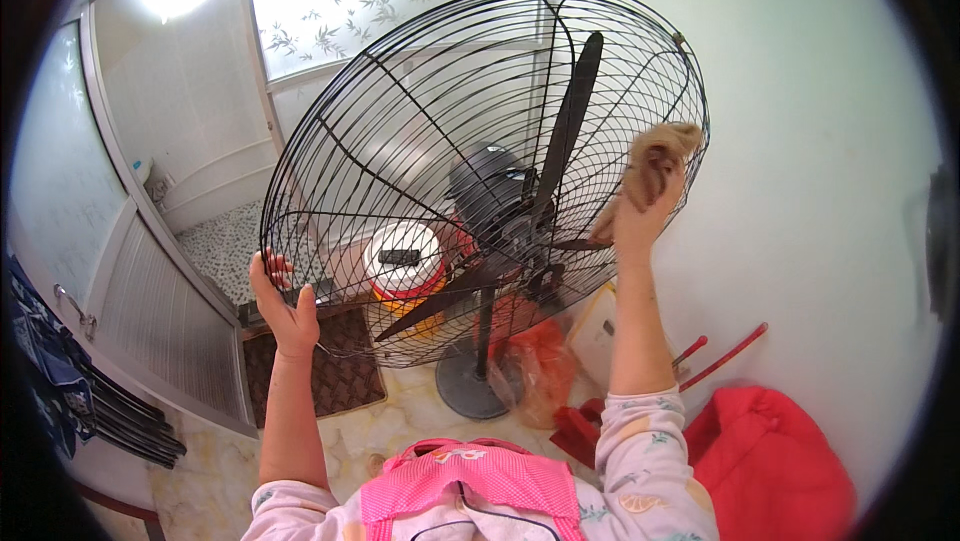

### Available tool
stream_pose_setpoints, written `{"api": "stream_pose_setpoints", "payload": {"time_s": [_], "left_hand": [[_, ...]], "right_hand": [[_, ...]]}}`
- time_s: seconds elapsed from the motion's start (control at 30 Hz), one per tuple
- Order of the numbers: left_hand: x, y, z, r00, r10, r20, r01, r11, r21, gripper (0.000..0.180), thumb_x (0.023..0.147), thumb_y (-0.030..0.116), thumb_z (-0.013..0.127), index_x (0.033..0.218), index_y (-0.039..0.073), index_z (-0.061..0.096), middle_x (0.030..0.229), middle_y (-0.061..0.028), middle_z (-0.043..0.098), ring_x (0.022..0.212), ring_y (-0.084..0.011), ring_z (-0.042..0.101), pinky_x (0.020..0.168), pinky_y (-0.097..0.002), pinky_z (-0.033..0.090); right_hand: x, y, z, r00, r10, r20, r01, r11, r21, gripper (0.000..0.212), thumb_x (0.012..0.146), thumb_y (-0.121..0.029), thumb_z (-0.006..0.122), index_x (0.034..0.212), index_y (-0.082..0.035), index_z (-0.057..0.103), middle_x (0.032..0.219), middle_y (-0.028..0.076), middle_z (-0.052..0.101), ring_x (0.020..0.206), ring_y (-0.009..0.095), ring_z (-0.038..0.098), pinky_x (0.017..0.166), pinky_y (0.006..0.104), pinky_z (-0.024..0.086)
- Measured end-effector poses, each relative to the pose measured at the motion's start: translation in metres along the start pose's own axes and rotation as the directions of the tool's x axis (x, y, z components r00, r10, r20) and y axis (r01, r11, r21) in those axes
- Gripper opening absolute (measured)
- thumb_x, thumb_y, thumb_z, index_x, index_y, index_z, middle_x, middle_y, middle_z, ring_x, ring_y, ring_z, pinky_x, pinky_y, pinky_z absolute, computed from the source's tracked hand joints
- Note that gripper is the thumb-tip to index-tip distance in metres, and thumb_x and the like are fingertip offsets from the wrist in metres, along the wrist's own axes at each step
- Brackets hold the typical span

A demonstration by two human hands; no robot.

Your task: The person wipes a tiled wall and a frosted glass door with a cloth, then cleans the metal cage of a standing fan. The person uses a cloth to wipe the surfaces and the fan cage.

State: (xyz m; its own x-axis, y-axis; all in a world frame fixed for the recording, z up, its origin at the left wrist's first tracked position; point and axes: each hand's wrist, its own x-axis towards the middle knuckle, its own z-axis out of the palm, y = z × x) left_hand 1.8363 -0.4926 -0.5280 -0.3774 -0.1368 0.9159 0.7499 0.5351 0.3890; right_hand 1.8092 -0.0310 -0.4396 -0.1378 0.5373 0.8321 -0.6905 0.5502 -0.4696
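Observation:
A large black pedestal fan (515,231) stands before me, its round wire guard (365,56) tilted and its dark blades showing through the wires. My left hand (285,306) grips the guard's lower left rim, with fingers behind the wires and the thumb in front. At the right side of the guard, my right hand (650,206) holds a bunched brown cloth (665,146) against the wires. One end of the cloth hangs beside the wrist.
Behind the fan stands a white-lidded bucket (405,246) with a dark object on top. An orange plastic bag (540,366) lies by the fan's round base (470,386). Red fabric (770,461) fills the lower right; a door (165,311) stands at left near a brown mat (340,366).

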Motion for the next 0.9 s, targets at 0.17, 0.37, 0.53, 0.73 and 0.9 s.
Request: {"api": "stream_pose_setpoints", "payload": {"time_s": [0.17,0.37,0.53,0.73,0.9], "left_hand": [[-0.001,0.010,0.003,0.999,-0.037,0.028,0.037,0.999,0.015,0.071,0.090,0.031,0.061,0.142,-0.003,0.027,0.125,-0.0125,0.047,0.102,-0.0210,0.049,0.086,-0.0350,0.039],[0.001,0.008,0.000,0.999,-0.017,0.035,0.017,1.000,0.009,0.073,0.090,0.035,0.062,0.142,-0.003,0.028,0.123,-0.0117,0.048,0.102,-0.0208,0.049,0.085,-0.0344,0.039],[0.001,0.007,0.001,0.999,-0.033,0.032,0.032,0.999,0.039,0.075,0.089,0.038,0.063,0.141,-0.003,0.029,0.121,-0.0113,0.049,0.101,-0.0209,0.049,0.084,-0.0343,0.040],[0.000,0.009,0.001,0.999,-0.041,0.011,0.041,0.999,-0.017,0.076,0.088,0.038,0.065,0.141,-0.003,0.030,0.121,-0.0108,0.049,0.100,-0.0208,0.049,0.084,-0.0343,0.040],[0.003,0.010,0.009,1.000,-0.020,0.017,0.020,1.000,0.009,0.076,0.088,0.037,0.064,0.141,-0.004,0.029,0.121,-0.0116,0.049,0.100,-0.0207,0.050,0.083,-0.0338,0.040]], "right_hand": [[-0.037,-0.099,0.037,0.758,-0.447,0.475,0.547,0.832,-0.090,0.051,0.061,-0.045,0.077,0.094,-0.010,0.062,0.132,0.020,0.041,0.125,0.040,0.035,0.099,0.0546,0.027],[-0.096,-0.102,0.050,0.379,-0.660,0.649,0.769,0.615,0.176,0.021,0.077,-0.026,0.058,0.098,-0.023,0.062,0.128,0.001,0.050,0.125,0.026,0.041,0.098,0.0486,0.025],[-0.047,-0.082,0.035,0.582,-0.522,0.623,0.675,0.737,-0.013,0.024,0.075,-0.021,0.060,0.098,-0.015,0.063,0.130,0.009,0.048,0.125,0.034,0.040,0.095,0.0481,0.031],[0.007,0.002,-0.006,0.910,-0.360,0.203,0.411,0.842,-0.349,0.070,0.062,-0.014,0.081,0.123,-0.005,0.050,0.142,0.021,0.038,0.128,0.043,0.038,0.107,0.0502,0.030],[0.021,0.084,-0.052,0.950,0.309,-0.041,-0.303,0.946,0.114,0.054,0.080,-0.009,0.068,0.127,0.002,0.045,0.133,0.019,0.047,0.122,0.028,0.047,0.099,0.0380,0.041]]}}
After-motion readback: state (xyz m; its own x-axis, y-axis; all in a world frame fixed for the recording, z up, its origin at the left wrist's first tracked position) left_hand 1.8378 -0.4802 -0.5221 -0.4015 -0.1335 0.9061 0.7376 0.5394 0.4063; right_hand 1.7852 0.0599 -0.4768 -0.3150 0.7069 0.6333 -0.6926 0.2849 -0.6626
